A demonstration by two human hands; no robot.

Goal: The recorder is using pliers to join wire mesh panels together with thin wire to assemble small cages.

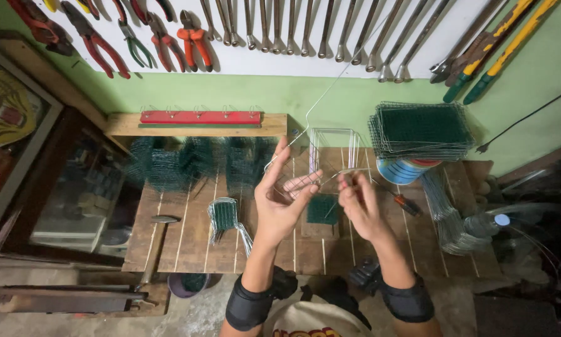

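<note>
Both hands are raised over the middle of a slatted wooden table (187,240), working on a thin wire frame (305,181). The left hand (283,196) is open, palm turned toward the right, its fingers spread and curled loosely about the frame's left end, with wire running across the fingertips and up toward the far wall. The right hand (357,203) is just beside it, its fingers pinched on the frame's right end, so the frame spans the small gap between the two hands. Under them on the table lies a small square green mesh patch (322,210), and an orange-handled screwdriver (405,203) lies just right of the right hand. On the far right of the table stands a tall stack of wire frames filled with green mesh (421,130), resting on a blue round container (400,171); what is inside it cannot be seen. Bundles of green mesh pieces (187,163) stand along the far left, and a smaller wire-and-mesh piece (224,217) lies to the left of the left hand. A hammer (157,240) lies at the table's left edge. Pliers (159,37) and long metal wrenches (305,28) hang on the white board above.
</note>
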